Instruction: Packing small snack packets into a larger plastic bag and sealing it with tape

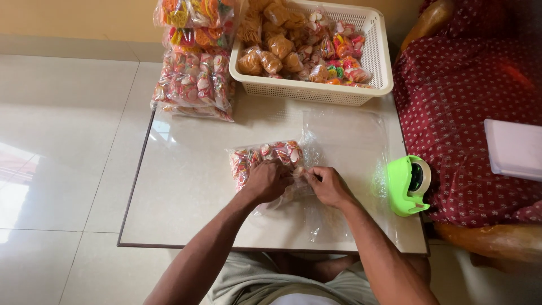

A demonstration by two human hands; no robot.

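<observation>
A clear plastic bag [265,159] packed with small red and white wrapped sweets lies in the middle of the low table [186,192]. My left hand [267,181] presses on the bag's near end, fingers curled over it. My right hand [328,184] pinches the bag's crumpled open edge, right beside the left. The bag's mouth is hidden between the two hands.
A white plastic basket [375,62] of snack packets stands at the table's far edge. Stacked filled bags [195,73] lie at the far left corner. A green tape dispenser [407,185] sits at the right edge. Loose clear plastic [344,135] lies under and right of the bag. A red patterned seat [463,113] is to the right.
</observation>
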